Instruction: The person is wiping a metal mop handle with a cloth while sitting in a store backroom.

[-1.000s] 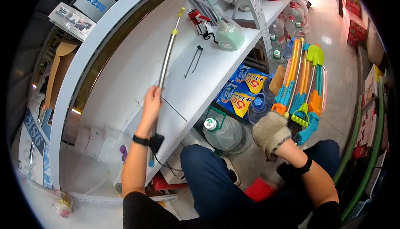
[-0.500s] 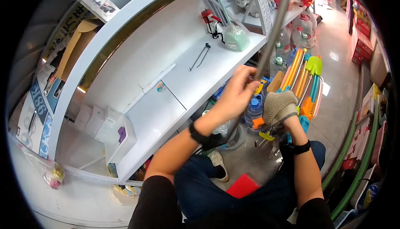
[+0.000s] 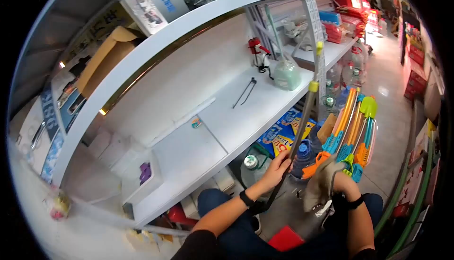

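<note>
head view: my left hand [image 3: 279, 165] has its fingers closed round the metal pole [image 3: 305, 113]; i'd steady it clear of the shelf [image 3: 227, 132]. gloved right hand [image 3: 324, 184]: i can't tell its grip.

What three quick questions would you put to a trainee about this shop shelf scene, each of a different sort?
1. True or false: the left hand grips the long silver metal pole with yellow fittings.
2. Which hand wears the beige knitted glove? A: the left hand. B: the right hand. C: both hands.
3. Fill the gap: the round plastic bottle standing on the white metal shelf is pale ____.

Key: 1 true; 2 B; 3 green.
</note>
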`<state>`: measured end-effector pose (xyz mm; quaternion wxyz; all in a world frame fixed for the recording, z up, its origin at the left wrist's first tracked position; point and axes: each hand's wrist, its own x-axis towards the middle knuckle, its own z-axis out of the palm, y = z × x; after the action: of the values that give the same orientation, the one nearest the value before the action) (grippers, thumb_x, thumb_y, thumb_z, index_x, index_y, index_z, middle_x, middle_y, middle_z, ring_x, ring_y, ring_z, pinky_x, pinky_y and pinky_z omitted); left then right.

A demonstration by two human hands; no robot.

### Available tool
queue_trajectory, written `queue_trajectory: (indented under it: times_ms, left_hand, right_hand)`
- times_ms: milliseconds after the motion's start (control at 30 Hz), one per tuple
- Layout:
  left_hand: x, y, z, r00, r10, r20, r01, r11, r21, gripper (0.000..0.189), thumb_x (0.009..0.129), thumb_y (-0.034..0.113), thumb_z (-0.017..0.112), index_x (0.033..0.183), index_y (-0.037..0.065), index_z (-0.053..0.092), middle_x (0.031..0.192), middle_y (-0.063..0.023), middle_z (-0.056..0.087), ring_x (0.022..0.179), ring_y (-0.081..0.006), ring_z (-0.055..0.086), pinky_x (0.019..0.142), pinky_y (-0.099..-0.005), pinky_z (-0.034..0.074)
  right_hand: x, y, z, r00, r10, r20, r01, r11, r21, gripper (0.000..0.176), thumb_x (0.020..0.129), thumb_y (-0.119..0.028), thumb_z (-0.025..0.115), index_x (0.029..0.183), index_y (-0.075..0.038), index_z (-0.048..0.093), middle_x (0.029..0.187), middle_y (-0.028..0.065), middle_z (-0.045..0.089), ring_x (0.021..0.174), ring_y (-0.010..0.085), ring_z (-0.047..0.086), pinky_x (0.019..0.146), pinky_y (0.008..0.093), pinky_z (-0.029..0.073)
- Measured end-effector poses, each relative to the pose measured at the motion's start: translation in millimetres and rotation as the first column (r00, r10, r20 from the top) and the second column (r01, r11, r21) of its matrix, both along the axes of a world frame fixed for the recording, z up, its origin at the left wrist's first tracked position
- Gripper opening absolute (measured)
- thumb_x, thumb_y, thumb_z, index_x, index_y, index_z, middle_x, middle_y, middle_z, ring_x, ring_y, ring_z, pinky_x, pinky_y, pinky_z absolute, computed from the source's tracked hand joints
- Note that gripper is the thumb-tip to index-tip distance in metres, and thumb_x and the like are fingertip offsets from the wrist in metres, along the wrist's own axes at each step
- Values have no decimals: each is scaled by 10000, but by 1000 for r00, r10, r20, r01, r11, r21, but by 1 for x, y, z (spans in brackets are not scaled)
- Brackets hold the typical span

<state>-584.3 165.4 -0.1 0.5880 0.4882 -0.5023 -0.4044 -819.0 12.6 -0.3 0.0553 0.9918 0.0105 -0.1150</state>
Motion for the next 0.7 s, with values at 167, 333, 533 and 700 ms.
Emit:
queue_trajectory:
  times_ms: [167, 333, 533, 700]
  left_hand:
    - [23, 30, -54, 989, 76, -126, -71, 997, 43, 304, 1096, 238, 483, 1291, 9, 526, 1054, -28, 566, 897, -112, 539, 812, -285, 475]
    - [30, 37, -49, 983, 28, -181, -13, 996, 85, 305, 1090, 225, 497, 1325, 31, 519, 1104, -22, 599, 931, -91, 542, 855, -253, 462]
    - [16, 32, -38, 968, -73, -242, 103, 988, 115, 303, 1088, 243, 508, 1286, 14, 510, 1050, -43, 619, 923, -103, 540, 855, -247, 444]
    - [-9, 32, -52, 989, -66, -129, 93, 971, 219, 275, 1053, 189, 588, 1252, 16, 507, 1048, -47, 609, 961, -117, 554, 894, -274, 451]
  right_hand:
    - [-30, 6, -19, 928, -360, 98, -155, -135, 979, 415, 994, -108, 578, 1400, -18, 565, 1418, 143, 587, 1286, 257, 580, 1096, 413, 467]
    - [14, 8, -10, 758, -602, -251, -258, -630, 732, 456, 1040, -129, 531, 1478, -22, 465, 1464, 131, 553, 1300, 257, 577, 1121, 392, 459]
    - [47, -1, -32, 475, -879, -31, -475, -286, 832, 462, 1058, -286, 535, 1446, -36, 505, 1447, 97, 567, 1265, 239, 584, 1047, 390, 501]
    - [46, -4, -3, 415, -910, 4, -349, -156, 924, 492, 1042, -310, 570, 1446, -39, 496, 1391, 81, 594, 1248, 229, 588, 1071, 383, 478]
